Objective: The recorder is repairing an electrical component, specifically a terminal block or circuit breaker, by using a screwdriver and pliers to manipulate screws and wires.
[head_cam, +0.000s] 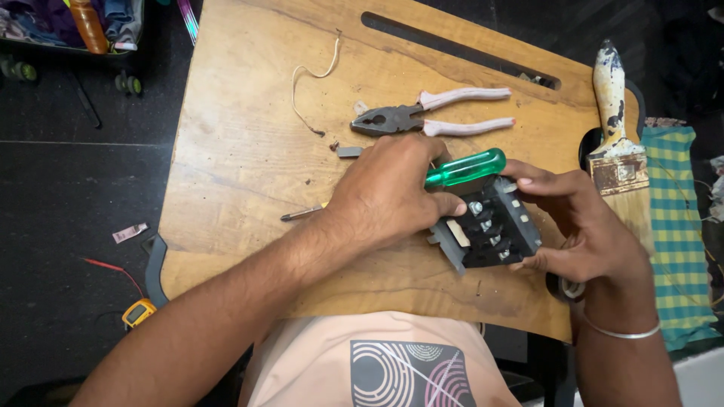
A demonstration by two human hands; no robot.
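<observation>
Near the counter [226,151] edge, the right hand [581,226] grips a black terminal block [490,230]. The left hand [388,192] closes over a green screwdriver [464,167] beside it; a loose grip could let the block slide off.

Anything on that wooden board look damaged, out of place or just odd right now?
Two things. The paintbrush at the board's right edge has a badly chipped, stained handle and hangs partly off the board. A loose, curled bit of wire lies above the pliers. Nothing is spilled.
</observation>
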